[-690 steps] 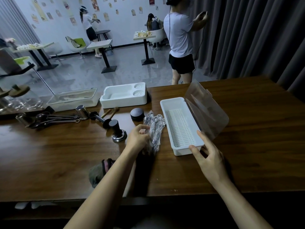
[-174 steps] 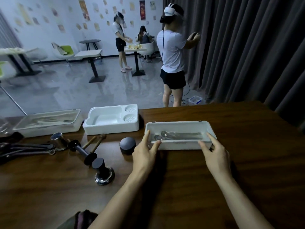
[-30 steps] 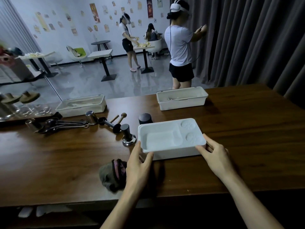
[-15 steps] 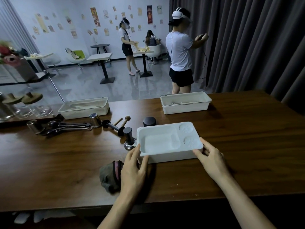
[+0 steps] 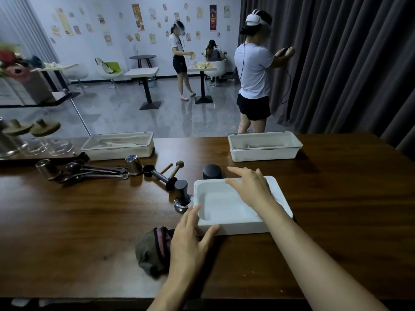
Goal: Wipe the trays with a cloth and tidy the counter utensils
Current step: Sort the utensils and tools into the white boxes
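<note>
Plainly, left hand (image 5: 190, 240) touches white tray (image 5: 242, 228); wall posters (image 5: 137, 16) illegible.

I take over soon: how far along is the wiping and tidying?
Looks done: spoons sit in the closed lidded tray. In hand: the open white tray, left hand at its near corner, right hand over it; the cloth lies unheld. Left: wiping, plus the loose measuring scoops and tamper.

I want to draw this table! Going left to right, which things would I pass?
From the left: spoons → metal cup at the end of their handles → coffee tamper → white tray.
</note>
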Available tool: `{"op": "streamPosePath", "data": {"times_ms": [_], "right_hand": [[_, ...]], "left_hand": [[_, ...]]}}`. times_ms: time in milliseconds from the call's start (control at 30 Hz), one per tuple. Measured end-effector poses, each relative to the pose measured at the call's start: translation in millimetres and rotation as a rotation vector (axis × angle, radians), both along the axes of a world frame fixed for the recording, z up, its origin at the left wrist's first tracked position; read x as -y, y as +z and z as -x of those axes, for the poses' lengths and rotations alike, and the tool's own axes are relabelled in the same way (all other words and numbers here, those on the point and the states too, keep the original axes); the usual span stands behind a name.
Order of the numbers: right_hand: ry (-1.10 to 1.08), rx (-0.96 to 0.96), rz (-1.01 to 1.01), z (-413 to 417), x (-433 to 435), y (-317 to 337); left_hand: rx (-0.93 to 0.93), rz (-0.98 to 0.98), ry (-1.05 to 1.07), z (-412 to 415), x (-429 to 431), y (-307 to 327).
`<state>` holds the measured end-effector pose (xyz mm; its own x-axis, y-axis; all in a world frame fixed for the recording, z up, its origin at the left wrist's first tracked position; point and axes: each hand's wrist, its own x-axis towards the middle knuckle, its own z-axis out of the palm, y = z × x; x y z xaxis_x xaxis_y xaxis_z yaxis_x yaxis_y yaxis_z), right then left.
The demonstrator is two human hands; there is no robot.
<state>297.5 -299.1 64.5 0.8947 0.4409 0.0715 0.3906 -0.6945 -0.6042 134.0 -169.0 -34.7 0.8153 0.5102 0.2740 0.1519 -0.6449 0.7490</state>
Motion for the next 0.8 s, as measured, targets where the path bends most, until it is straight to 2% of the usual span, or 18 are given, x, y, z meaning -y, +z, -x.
{"op": "streamPosePath", "data": {"times_ms": [233,467,667,800], "right_hand": [[-0.01,-0.103,0.129,-45,-60,-12],[-0.025,-0.174,0.242,-70,-83,-25],[-0.037,-0.153,0.222,-77,-84,-32],[-0.113,-0.076,0.062,-74,-68,-23]], "left_hand": [[-0.03,-0.026,0.011,-4,0,-4],[-0.048,-0.043,0.01,-4,-2,-3],[-0.05,-0.046,0.008,-4,-3,-3],[-0.045,-0.04,0.0,-4,-3,0]]}}
